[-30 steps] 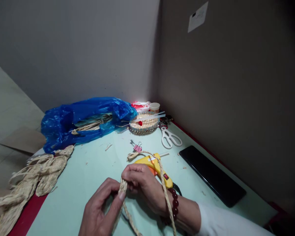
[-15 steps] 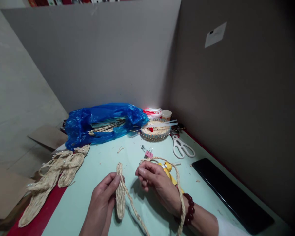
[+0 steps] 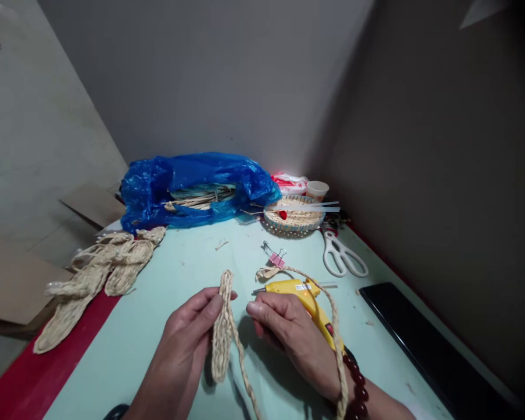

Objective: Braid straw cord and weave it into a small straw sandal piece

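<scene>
Viewing from a distance through the head camera, I have the flat braided coil (image 3: 221, 344) in the left hand (image 3: 186, 329), thumb in front and fingers behind; the coil's longer part projects below the thumb, toward the camera. This hand is closed only as far as the coil's thickness allows. The right hand (image 3: 291, 332), apart from the coil, is curled, its thumb against the index finger; I see nothing between them, though the palm is hidden. From the coil, 1 free braid (image 3: 242, 361) descends between the 2 hands; an upper stretch of braid (image 3: 335, 318) crosses the right wrist beside a beaded bracelet (image 3: 359, 388). Both leave the lower edge, so I cannot tell whether they join.

I judge the step in hand to be shaping the coil by laying braid along its own turns. The next move, in my judgement, calls for a steady left pinch and right fingers opened to guide the free braid flush and untwisted.

Just beyond the right hand lies a yellow glue gun (image 3: 289, 286), nozzle leftward; past it, a pink binder clip (image 3: 277, 260). Beyond the left hand sits a blue bag (image 3: 147, 192); to its left, woven sandals (image 3: 76, 309).
</scene>
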A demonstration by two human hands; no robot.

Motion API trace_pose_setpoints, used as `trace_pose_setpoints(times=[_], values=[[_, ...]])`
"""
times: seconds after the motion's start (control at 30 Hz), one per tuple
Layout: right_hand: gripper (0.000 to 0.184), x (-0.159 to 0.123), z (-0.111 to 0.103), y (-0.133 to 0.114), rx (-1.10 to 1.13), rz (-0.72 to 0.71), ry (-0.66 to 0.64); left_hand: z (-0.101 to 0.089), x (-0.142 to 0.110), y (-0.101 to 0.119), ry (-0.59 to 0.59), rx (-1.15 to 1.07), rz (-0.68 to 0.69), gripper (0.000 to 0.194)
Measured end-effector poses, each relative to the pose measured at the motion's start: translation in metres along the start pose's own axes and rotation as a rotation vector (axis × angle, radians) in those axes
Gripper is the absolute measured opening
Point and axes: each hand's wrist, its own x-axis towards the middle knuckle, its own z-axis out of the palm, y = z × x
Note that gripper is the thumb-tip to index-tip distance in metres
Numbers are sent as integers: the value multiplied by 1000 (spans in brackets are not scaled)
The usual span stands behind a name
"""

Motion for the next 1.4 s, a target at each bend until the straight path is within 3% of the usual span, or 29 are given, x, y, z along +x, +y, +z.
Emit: trace_pose_setpoints(times=[0.13, 0.4, 0.5, 0.63, 0.8, 0.93, 0.97, 1.03, 1.17, 1.27, 1.4], values=[[52, 1, 1, 2, -38, -23, 13, 2, -3, 1, 2, -38, -55, 28], [33, 0, 4, 4, 91, -62, -110, 4, 1, 1, -5, -36, -63, 35], [26, 0, 4, 1, 90, -83, -98, 1, 6, 0, 52, -70, -35, 48], [18, 1, 3, 1, 78, -61, -37, 0, 8, 1, 73, -29, 61, 50], [43, 4, -2, 6, -44, -44, 87, 1, 6, 2, 57, 26, 111, 46], [54, 4, -3, 6, -90, -51, 96, 2, 8, 0, 36, 37, 127, 41], [47, 3, -2, 5, -77, -60, 76, 2, 9, 0, 31, 41, 129, 41], [17, 0, 1, 2, -11, -65, 12, 1, 10, -2, 23, 47, 133, 41], [50, -5, 6, -5, 94, 46, -114, -1, 11, -4, 21, 71, 168, 38], [50, -6, 7, -7, 80, 109, -111, -3, 14, -8, 20, 102, 194, 38], [46, -4, 7, -5, 150, 94, -109, -3, 17, -11, 15, 135, 195, 44]])
